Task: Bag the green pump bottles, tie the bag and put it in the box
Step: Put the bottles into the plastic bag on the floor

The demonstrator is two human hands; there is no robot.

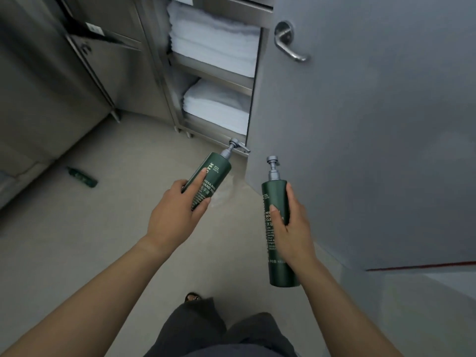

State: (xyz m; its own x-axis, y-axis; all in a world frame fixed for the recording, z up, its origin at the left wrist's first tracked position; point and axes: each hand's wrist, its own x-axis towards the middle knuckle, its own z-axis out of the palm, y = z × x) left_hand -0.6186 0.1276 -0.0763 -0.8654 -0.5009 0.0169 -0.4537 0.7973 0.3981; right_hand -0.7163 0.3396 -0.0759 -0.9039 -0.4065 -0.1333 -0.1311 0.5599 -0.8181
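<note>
My left hand (175,210) grips a dark green pump bottle (213,171) with a grey pump, tilted up to the right, label reading hand wash. A second green pump bottle (274,197) stands nearly upright in my right hand (293,228), which wraps its middle. Both bottles are held above the floor, apart from each other. A third green bottle (82,176) lies on its side on the floor at the left. No bag or box is in view.
A grey door (373,137) with a metal lever handle (288,42) stands open at the right. Behind it a steel shelf unit (180,73) holds stacks of folded white towels (216,39). Steel cabinets (51,86) line the left. My legs and a shoe show at the bottom.
</note>
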